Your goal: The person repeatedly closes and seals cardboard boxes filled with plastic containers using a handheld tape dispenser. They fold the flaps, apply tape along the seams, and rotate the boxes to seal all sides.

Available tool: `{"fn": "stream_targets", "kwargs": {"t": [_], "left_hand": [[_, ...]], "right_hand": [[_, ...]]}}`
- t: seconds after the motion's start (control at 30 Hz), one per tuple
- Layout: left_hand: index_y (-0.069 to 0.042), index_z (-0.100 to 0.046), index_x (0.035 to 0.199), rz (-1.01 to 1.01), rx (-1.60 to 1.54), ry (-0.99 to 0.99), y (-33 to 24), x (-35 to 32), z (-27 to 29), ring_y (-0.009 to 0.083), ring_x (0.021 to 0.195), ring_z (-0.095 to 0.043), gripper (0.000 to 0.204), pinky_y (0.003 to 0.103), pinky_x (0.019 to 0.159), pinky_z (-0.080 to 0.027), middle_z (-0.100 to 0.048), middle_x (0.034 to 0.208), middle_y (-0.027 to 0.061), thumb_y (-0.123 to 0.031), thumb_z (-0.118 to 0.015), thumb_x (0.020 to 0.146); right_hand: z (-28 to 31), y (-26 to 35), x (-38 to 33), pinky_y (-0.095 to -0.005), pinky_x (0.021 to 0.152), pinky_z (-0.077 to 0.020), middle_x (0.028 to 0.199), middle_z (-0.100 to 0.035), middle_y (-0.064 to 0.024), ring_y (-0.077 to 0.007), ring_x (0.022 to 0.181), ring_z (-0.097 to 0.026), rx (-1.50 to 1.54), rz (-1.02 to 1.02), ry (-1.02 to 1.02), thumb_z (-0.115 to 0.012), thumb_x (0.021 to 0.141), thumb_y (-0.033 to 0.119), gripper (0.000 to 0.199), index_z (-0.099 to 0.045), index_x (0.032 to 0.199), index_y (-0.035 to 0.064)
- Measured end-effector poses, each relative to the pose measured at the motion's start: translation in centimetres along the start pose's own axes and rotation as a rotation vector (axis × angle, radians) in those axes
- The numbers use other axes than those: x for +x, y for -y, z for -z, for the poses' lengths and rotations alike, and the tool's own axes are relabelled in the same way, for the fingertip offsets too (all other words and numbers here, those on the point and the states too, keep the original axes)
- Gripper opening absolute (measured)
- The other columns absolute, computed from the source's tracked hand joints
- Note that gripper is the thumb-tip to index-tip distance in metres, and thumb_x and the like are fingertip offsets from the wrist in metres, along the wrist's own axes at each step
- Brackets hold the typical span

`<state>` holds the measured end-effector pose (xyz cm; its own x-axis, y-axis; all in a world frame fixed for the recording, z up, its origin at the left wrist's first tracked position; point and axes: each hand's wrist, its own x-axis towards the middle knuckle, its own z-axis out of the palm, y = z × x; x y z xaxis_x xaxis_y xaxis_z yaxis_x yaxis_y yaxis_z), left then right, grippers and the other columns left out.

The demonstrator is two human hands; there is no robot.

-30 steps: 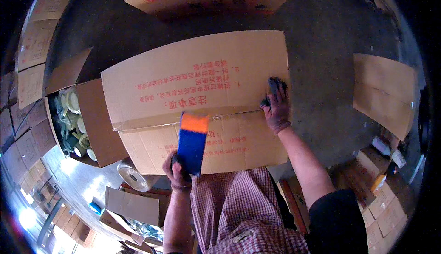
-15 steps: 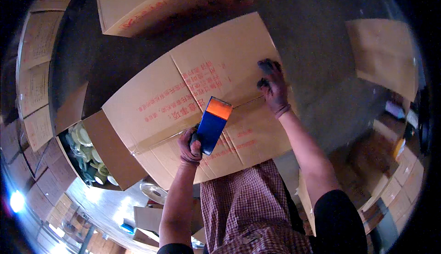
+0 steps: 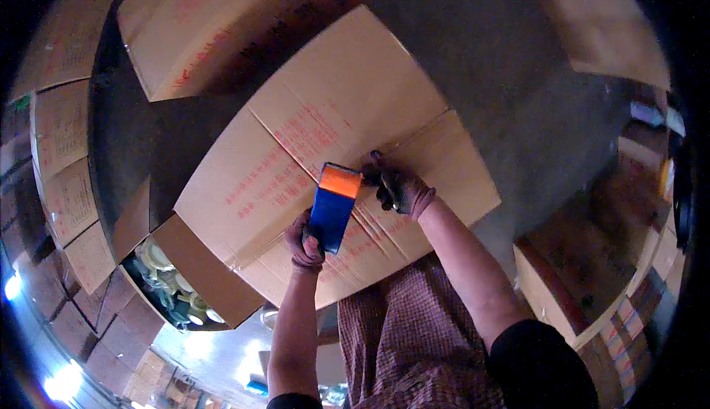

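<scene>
A large cardboard carton (image 3: 436, 150) with red print lies before me, its flaps meeting along a seam. My left hand (image 3: 304, 242), in a dark glove, grips a blue tape dispenser (image 3: 331, 213) with an orange end, held above the carton's middle. Close beside that orange end is my gloved right hand (image 3: 396, 187), its fingers bent toward the dispenser. Whatever may be between those fingertips is too small and dark to make out.
To the left stands an open carton (image 3: 203, 268) holding several pale green, rounded items (image 3: 166, 279). Another printed carton (image 3: 237, 24) lies beyond mine. Stacked cartons (image 3: 66, 165) line the far left. Flattened cardboard (image 3: 599, 24) lies at upper right, and an open box (image 3: 584, 268) stands at right.
My right hand has come from the carton's right side to the dispenser's orange end. The left hand still holds the dispenser, now slightly more upright. The whole view has turned.
</scene>
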<state>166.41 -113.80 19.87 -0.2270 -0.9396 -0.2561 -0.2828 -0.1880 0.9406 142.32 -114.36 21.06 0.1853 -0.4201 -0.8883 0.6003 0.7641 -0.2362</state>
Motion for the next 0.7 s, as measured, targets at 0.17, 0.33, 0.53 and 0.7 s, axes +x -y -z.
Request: {"fn": "stream_targets", "kwargs": {"t": [0.17,0.33,0.53,0.7], "left_hand": [[0.009,-0.055,0.095,0.024,-0.010,0.000,0.7,-0.9,1.3,0.0160,0.074,-0.056,0.091,0.029,0.068,-0.046,-0.059,0.082,0.0075,-0.075,-0.055,0.061],[0.008,-0.056,0.088,-0.145,0.153,0.094,-0.6,0.6,0.4,0.0224,0.075,-0.058,0.086,0.032,0.067,-0.046,-0.059,0.078,0.0119,-0.075,-0.042,0.068],[0.003,-0.053,0.067,-0.188,0.330,0.220,-4.0,1.7,-0.8,0.0362,0.080,-0.061,0.084,0.039,0.071,-0.047,-0.057,0.069,0.0184,-0.078,-0.032,0.071],[0.003,-0.053,0.067,-0.219,0.319,0.224,-3.7,1.5,-0.6,0.0339,0.078,-0.061,0.083,0.039,0.071,-0.047,-0.057,0.068,0.0179,-0.077,-0.033,0.071]], "right_hand": [[1.4,-1.7,0.0,-0.0250,0.034,-0.0327,0.068,-0.060,-0.0014,-0.0117,0.039,-0.042,0.229,-0.062,0.250,-0.045,0.085,0.052,0.043,-0.061,0.085,0.0121],[1.1,-0.1,0.6,-0.0238,0.032,-0.0367,0.066,-0.058,-0.0021,-0.0105,0.039,-0.046,0.025,-0.004,0.287,-0.054,0.084,0.040,0.030,-0.060,0.088,0.0104],[3.9,1.9,-0.4,-0.0238,0.034,-0.0370,0.062,-0.053,0.0016,-0.0087,0.040,-0.045,0.142,0.216,0.068,-0.061,0.079,0.025,0.018,-0.060,0.088,0.0096],[8.7,5.4,-2.2,-0.0241,0.037,-0.0382,0.067,-0.059,-0.0025,-0.0099,0.041,-0.047,0.205,0.321,0.038,-0.060,0.080,0.029,0.024,-0.062,0.089,0.0063]]}}
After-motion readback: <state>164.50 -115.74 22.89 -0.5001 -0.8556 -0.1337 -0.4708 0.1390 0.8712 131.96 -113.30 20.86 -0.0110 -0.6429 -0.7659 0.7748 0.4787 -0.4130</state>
